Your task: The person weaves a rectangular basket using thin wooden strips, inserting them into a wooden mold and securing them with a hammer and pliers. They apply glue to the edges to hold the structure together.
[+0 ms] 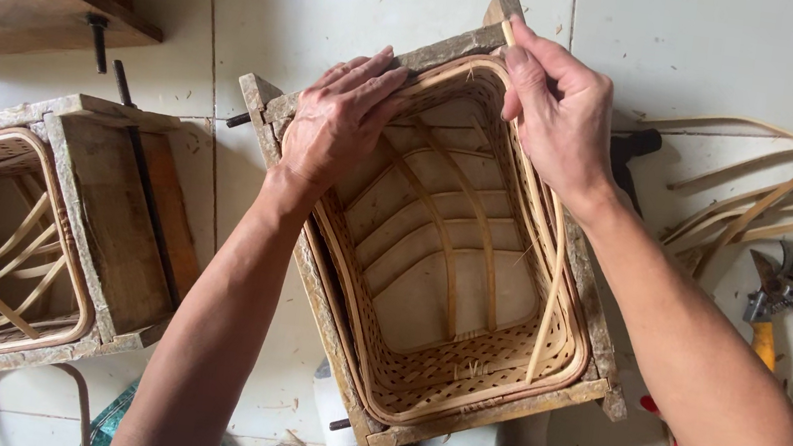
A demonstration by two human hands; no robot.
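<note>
Both hands (338, 120) (557, 107) on basket rim (457, 387)

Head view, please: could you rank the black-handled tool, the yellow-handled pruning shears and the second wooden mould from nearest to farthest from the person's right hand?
From the right hand, at the far corner of the basket:
1. Black-handled tool, on the floor just right of that hand, partly hidden by it.
2. Yellow-handled pruning shears, farther right among the bamboo strips.
3. Second wooden mould, far across on the left.

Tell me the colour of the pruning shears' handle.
Yellow on the pruning shears, seen in the head view.
</note>
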